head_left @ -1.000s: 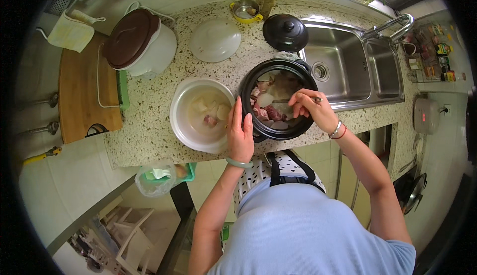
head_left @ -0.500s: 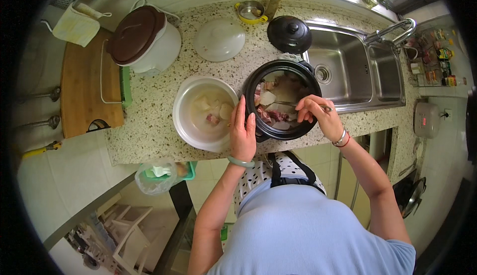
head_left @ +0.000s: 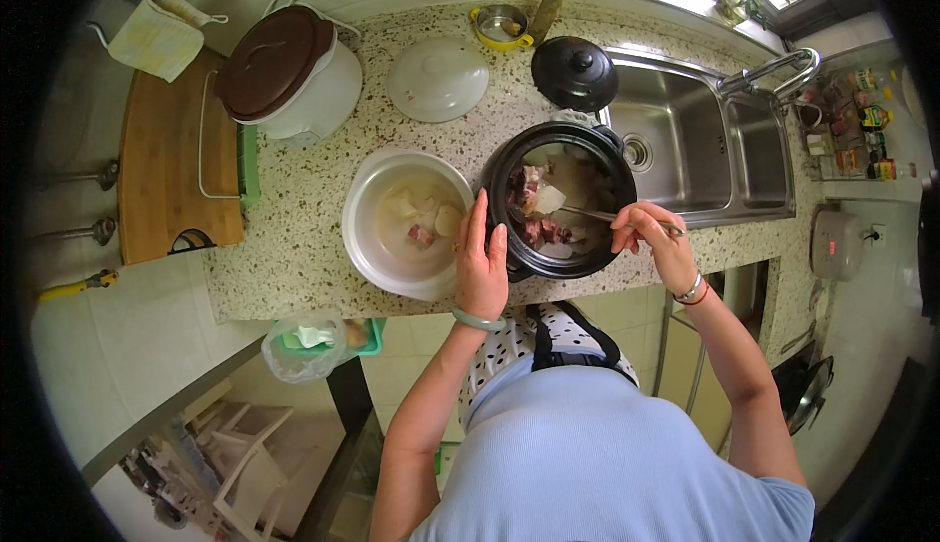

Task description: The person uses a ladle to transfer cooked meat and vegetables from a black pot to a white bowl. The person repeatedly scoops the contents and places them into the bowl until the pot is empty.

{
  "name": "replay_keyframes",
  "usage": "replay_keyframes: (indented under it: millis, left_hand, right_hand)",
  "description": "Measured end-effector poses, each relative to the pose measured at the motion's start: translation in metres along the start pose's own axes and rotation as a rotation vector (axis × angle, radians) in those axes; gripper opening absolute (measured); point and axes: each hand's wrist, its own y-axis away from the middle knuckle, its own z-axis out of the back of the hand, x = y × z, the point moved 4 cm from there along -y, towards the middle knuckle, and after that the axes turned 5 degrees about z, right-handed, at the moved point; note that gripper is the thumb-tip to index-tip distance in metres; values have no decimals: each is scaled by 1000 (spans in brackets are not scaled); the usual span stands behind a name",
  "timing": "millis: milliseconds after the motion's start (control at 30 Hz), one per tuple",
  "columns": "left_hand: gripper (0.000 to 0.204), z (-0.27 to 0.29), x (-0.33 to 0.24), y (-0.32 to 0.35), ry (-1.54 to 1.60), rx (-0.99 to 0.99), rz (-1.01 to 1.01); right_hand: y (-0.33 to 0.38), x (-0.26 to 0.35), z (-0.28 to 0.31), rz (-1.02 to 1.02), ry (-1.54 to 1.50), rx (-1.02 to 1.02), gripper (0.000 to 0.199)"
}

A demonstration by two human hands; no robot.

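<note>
A black pot [head_left: 627,185] on the counter holds chunks of red meat [head_left: 543,234] and pale pieces [head_left: 550,199] in cloudy liquid. My right hand [head_left: 650,238] is closed round the handle of a metal spoon [head_left: 587,213], whose far end reaches in among the food. Against the pot's left side rests my left hand [head_left: 482,266], fingers stretched out and thumb apart. Just left of that hand stands a white pot [head_left: 354,234] with thin cloudy liquid, a piece of meat [head_left: 421,235] and pale slices [head_left: 403,201].
Behind the pots lie a white lid [head_left: 438,80] and a black lid [head_left: 575,74]. A steel sink [head_left: 705,141] is at the right. Further left are a white container with a brown lid [head_left: 276,64] and a wooden board [head_left: 166,175]. A small yellow-handled pan [head_left: 501,28] sits at the back.
My right hand has moved right and slightly down with the spoon, so more of its handle shows. The meat and pale pieces have shifted within the black pot. My left hand stays at the pot's side.
</note>
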Motion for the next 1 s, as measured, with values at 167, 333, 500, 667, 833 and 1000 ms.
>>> replay_keyframes:
  millis: [167,333,500,667,833,1000]
  left_hand:
    - [45,-5,13,2,188,-9,75]
    - [43,1,1,-3,214,-3,96]
    - [42,5,-8,-3,249,-15,102]
    - [42,7,-13,-7,282,-13,90]
    - [42,6,-9,-6,355,-12,133]
    - [49,8,-9,-8,457,13,195]
  right_hand:
    - [8,9,6,11,24,-3,36]
    - [15,15,12,18,29,-16,36]
    - [22,33,16,17,68,-24,36]
    - [28,43,21,14,113,-29,37]
    - [33,53,24,16,128,-35,37]
    - [34,78,24,33,147,-44,37]
